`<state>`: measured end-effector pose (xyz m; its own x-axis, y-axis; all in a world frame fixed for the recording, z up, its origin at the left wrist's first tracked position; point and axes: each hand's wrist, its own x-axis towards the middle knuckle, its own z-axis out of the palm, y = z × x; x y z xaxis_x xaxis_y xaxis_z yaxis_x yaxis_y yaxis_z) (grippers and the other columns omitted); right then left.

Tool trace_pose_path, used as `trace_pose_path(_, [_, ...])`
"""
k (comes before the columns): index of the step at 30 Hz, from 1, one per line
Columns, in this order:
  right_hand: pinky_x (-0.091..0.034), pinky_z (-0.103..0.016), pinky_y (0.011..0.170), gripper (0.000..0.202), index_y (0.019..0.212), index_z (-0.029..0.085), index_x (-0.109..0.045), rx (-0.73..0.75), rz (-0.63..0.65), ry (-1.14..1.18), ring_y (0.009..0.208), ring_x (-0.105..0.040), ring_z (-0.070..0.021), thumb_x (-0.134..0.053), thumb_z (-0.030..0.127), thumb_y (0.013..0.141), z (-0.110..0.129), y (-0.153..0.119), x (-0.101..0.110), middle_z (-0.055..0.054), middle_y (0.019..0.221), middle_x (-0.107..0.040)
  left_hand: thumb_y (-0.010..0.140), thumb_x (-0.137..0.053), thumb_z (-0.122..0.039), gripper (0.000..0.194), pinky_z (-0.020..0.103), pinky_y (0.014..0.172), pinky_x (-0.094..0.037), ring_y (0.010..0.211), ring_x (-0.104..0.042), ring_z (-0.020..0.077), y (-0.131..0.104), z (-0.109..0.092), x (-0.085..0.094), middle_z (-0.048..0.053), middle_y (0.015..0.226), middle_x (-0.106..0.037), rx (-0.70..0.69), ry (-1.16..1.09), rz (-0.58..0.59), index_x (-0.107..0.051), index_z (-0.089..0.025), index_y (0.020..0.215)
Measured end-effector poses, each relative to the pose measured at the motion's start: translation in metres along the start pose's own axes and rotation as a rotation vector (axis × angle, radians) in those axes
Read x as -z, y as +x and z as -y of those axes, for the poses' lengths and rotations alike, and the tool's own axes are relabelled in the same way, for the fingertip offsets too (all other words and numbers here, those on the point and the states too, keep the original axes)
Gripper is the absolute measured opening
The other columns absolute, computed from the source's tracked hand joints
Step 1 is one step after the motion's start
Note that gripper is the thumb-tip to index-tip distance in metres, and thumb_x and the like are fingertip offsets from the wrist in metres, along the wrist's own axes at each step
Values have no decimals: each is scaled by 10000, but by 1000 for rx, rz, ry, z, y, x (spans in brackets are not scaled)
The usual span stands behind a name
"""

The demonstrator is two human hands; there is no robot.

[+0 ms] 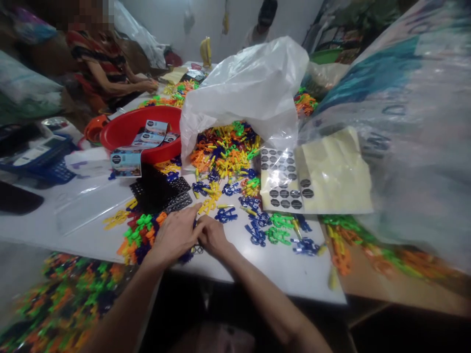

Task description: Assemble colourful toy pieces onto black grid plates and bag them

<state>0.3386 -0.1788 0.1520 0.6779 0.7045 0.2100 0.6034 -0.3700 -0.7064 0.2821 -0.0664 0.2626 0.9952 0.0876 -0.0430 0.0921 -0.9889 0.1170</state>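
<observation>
My left hand (177,232) and my right hand (213,237) meet over the near edge of the white table, fingertips together. The fingers of both are bent and closed, and what they pinch is mostly hidden; a bit of dark blue shows between them. Under and left of my left hand lies a pile of small green, orange and dark blue plastic pieces (143,230). Just beyond are black perforated sheets (178,189). Ahead of my right hand, small blue plastic pieces (225,214) and green ones (278,229) with yellow sticks lie scattered.
A white plastic bag (246,93) spills many coloured pieces (224,152). Left of it stands a red basin (125,128) with printed cards (155,130). A sheet of round black stickers (281,179) leans at right, by a large sack (412,137). A person (106,73) works across the table.
</observation>
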Motion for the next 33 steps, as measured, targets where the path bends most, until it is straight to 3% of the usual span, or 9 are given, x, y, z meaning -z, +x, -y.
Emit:
trace_pose_path(8, [-389, -261, 694, 60, 879, 191, -532, 81, 82, -99, 785, -529, -179, -518, 163, 828, -1, 9, 11, -27, 832, -577, 916, -395, -344, 445, 402, 983, -417, 1159, -556, 257, 4, 3, -2, 111, 1267, -603, -19, 48, 63, -486, -143, 1302])
trace_pose_path(12, [-397, -271, 694, 80, 888, 190, -529, 47, 109, -74, 783, -525, -185, -553, 180, 812, -8, 9, 4, -32, 855, -589, 919, -380, -370, 463, 416, 973, -424, 1138, -571, 259, 5, 4, -2, 98, 1261, -609, -7, 64, 84, -463, -174, 1330])
trace_pose_path(23, [-388, -243, 718, 143, 944, 183, -570, -11, 4, 213, 805, -510, -155, -607, 202, 807, -17, 4, -4, -14, 877, -576, 915, -425, -419, 506, 388, 914, -463, 1058, -614, 243, 6, 3, -1, 45, 1160, -662, 34, 9, 50, -395, -242, 1388])
trace_pose_path(29, [-340, -205, 594, 67, 712, 172, -595, -91, 148, 391, 636, -475, -107, -643, 127, 697, -17, 18, 27, 36, 710, -555, 919, -429, -447, 497, 353, 879, -478, 1003, -636, 223, 4, 4, 1, 38, 1106, -686, -11, -39, 3, -417, -244, 1374])
trace_pose_path(33, [-378, -219, 583, 193, 828, 153, -643, -288, -51, 453, 618, -527, -127, -678, 324, 748, -13, 22, 52, 9, 705, -619, 926, -392, -500, 547, 362, 892, -474, 1031, -630, 230, 3, 1, 1, 52, 1173, -664, 10, -56, -11, -372, -233, 1402])
